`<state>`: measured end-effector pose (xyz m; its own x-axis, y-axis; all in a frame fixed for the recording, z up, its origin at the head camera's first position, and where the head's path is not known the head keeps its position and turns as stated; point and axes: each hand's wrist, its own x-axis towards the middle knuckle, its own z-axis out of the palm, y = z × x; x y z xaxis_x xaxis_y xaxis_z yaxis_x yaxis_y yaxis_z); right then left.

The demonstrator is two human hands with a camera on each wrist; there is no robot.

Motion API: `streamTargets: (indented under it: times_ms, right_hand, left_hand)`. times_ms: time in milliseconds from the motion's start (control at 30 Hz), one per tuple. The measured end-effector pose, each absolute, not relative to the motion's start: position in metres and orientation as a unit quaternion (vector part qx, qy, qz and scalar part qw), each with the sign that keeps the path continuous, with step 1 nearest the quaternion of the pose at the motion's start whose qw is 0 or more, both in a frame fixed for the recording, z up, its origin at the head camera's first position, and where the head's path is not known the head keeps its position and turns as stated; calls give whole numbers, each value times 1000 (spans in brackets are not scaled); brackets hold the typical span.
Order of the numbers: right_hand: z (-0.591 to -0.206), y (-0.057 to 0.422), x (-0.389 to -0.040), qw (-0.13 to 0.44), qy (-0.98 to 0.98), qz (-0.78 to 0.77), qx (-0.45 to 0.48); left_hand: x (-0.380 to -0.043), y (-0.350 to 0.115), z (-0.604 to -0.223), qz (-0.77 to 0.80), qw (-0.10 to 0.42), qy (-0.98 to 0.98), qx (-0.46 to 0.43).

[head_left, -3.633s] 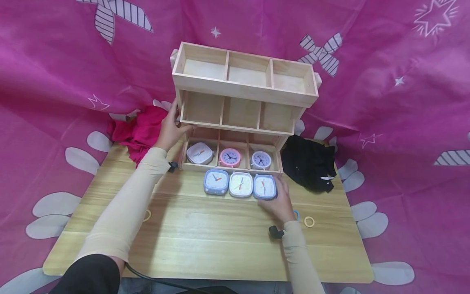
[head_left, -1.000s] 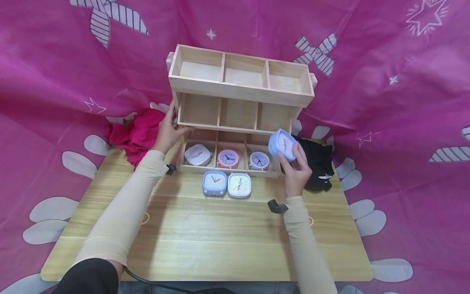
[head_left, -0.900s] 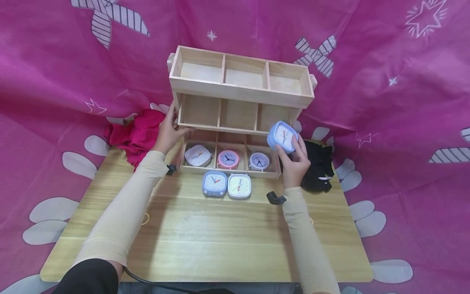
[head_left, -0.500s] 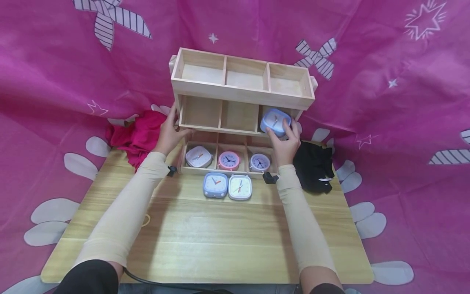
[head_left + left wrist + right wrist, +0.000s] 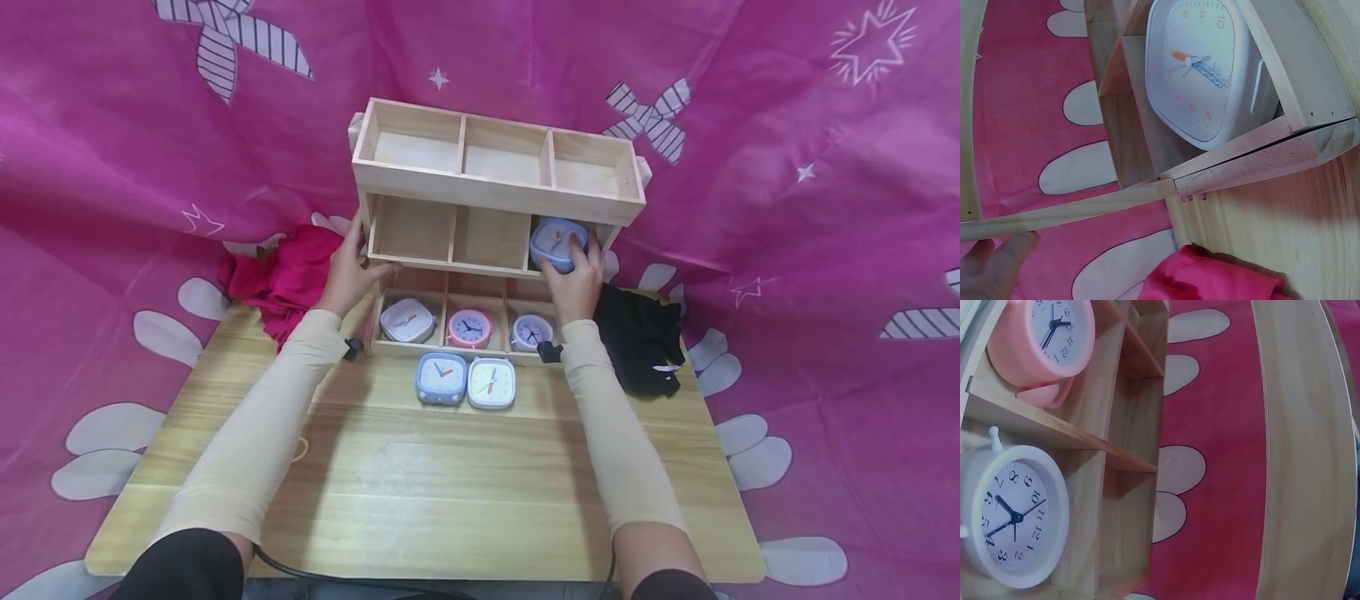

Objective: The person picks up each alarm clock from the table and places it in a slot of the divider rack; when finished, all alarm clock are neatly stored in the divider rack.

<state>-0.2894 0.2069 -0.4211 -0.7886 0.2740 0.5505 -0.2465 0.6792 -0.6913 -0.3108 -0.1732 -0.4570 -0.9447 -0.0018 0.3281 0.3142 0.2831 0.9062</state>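
A three-tier wooden storage box [image 5: 498, 185] stands at the back of the table, each tier split into three compartments. My left hand [image 5: 347, 273] holds its left side at the middle tier, thumb at the front; the fingertips show by a wooden strip [image 5: 1072, 209] in the left wrist view. My right hand [image 5: 576, 283] grips a blue alarm clock [image 5: 553, 240] inside the middle tier's right compartment. The bottom tier holds a white clock [image 5: 407, 320], a pink clock [image 5: 468, 328] and a round pale clock [image 5: 1013, 515]. The right wrist view does not show my right hand.
In front of the box, a blue clock [image 5: 441, 377] and a white clock [image 5: 491, 382] lie side by side on the table [image 5: 450, 492]. Crumpled pink cloth [image 5: 288, 271] lies left, black cloth [image 5: 637, 337] right. A yellow ring [image 5: 301, 449] is near my left forearm.
My right hand has picked up the right-hand blue alarm clock from the front row, raised it and brought it left into the middle tier's right compartment. My left hand has stayed on the box.
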Motion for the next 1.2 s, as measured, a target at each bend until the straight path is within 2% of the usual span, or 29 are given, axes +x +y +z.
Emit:
streamTargets:
  times_ms: [600, 767, 967, 1100, 1200]
  right_hand:
    - [-405, 207, -290, 243, -891, 382, -37]
    - [-409, 205, -281, 262, -892, 368, -33]
    - [-419, 203, -266, 317, -873, 372, -8]
    - [-426, 199, -249, 351, -854, 384, 3]
    - [-434, 196, -231, 355, -851, 387, 5]
  left_hand:
    - [-311, -173, -456, -592, 135, -789, -99]
    - [-309, -174, -457, -588, 135, -791, -98]
    - [-310, -173, -457, -580, 135, -798, -93]
    - [-311, -173, -457, -587, 134, -793, -92]
    - [-311, -172, -457, -596, 132, -786, -95]
